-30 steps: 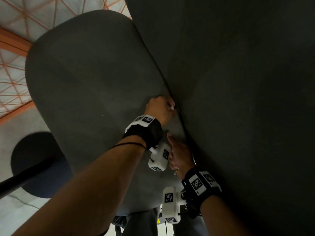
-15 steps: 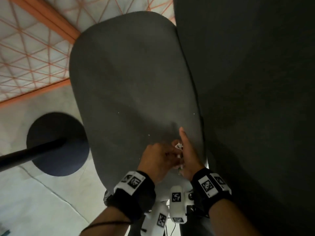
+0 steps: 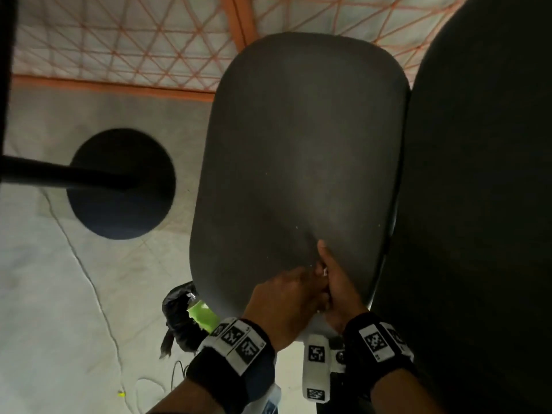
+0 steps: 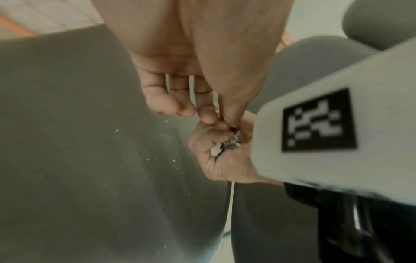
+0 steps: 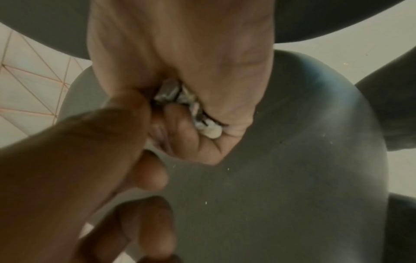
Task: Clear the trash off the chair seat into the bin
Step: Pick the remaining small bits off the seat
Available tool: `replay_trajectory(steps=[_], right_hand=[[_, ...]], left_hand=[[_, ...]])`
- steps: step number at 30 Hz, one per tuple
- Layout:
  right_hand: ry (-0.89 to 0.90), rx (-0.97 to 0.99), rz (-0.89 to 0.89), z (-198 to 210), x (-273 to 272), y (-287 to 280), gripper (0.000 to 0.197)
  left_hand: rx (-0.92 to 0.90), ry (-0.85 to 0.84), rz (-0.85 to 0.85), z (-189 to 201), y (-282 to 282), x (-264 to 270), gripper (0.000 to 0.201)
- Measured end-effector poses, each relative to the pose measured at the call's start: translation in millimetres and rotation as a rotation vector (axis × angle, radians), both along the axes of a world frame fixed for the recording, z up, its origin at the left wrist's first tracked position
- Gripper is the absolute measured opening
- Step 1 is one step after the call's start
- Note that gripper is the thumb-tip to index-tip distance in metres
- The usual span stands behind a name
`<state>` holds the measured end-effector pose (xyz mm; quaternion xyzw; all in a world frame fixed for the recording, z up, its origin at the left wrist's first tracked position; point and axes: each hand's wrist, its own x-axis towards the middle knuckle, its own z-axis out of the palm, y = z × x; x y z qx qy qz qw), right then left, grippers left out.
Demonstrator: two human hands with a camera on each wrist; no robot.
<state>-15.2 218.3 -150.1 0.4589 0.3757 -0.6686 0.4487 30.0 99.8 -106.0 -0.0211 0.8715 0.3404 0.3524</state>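
The grey chair seat (image 3: 298, 144) bears a few tiny white crumbs (image 3: 296, 227). Both hands meet over its near edge. My right hand (image 3: 330, 283) is cupped with its fingers curled round a small heap of white and grey trash scraps (image 5: 209, 132), while its forefinger sticks out straight. My left hand (image 3: 312, 280) has thumb and forefinger pinched together at that heap (image 4: 225, 146), with a dark scrap between their tips. The black-bagged bin (image 3: 179, 321), with something green inside, stands on the floor below the seat's near left corner.
The dark backrest (image 3: 478, 204) fills the right side. A black round base (image 3: 122, 183) with a pole stands on the floor to the left. A thin cable (image 3: 98, 294) runs over the pale floor, and an orange-lined mat (image 3: 119, 40) lies beyond.
My left hand has left the crack between seat and backrest and come back to the right hand at the seat's near edge. The bin has come into view.
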Motion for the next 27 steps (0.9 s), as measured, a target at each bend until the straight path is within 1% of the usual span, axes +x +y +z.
replay_trajectory(steps=[3, 4, 6, 8, 10, 11, 12, 13, 14, 15, 17, 20, 22, 24, 26, 27], right_hand=[[-0.019, 0.022, 0.080, 8, 6, -11, 0.045], [-0.034, 0.029, 0.100, 9, 12, -13, 0.046], [-0.050, 0.045, 0.127, 9, 22, -16, 0.049], [-0.058, 0.039, 0.160, 11, 31, -19, 0.051], [-0.033, 0.027, 0.287, 13, 43, -20, 0.050], [-0.010, 0.049, 0.364, 10, 50, -20, 0.051], [0.009, 0.080, 0.434, 11, 56, -20, 0.053], [0.025, 0.122, 0.485, 13, 62, -21, 0.055], [0.035, 0.160, 0.530, 13, 67, -22, 0.056], [0.048, 0.188, 0.571, 14, 72, -25, 0.056], [0.088, 0.239, 0.679, 17, 85, -31, 0.055], [0.170, 0.284, 0.881, 8, 113, -43, 0.056], [0.217, 0.299, 0.981, 5, 132, -51, 0.056], [0.274, 0.291, 1.088, 2, 152, -59, 0.056], [0.330, 0.295, 1.213, -5, 172, -68, 0.056], [0.352, 0.306, 1.244, -9, 182, -73, 0.058]], left_hand=[[-0.011, 0.011, 0.126, -2, -1, 20, 0.028], [-0.012, 0.005, 0.189, -3, -1, 25, 0.030], [0.030, -0.011, 0.373, -1, 0, 34, 0.034], [0.051, -0.013, 0.573, 3, 0, 44, 0.026], [0.075, -0.032, 0.747, 8, 0, 56, 0.014], [0.090, -0.046, 0.805, 11, 0, 64, 0.014], [0.107, -0.053, 0.830, 15, 0, 73, 0.013], [0.099, -0.049, 0.805, 17, 0, 83, 0.010], [0.081, -0.035, 0.754, 18, 0, 93, 0.011], [0.062, -0.030, 0.704, 19, 0, 103, 0.016], [0.086, -0.032, 0.698, 19, -4, 127, 0.023], [0.176, -0.111, 0.714, 13, -8, 172, 0.020], [0.209, -0.178, 0.704, 13, -11, 203, 0.023], [0.238, -0.197, 0.772, 17, -17, 237, 0.031], [0.231, -0.194, 0.906, 19, -28, 278, 0.029], [0.213, -0.186, 0.976, 19, -34, 302, 0.028]])
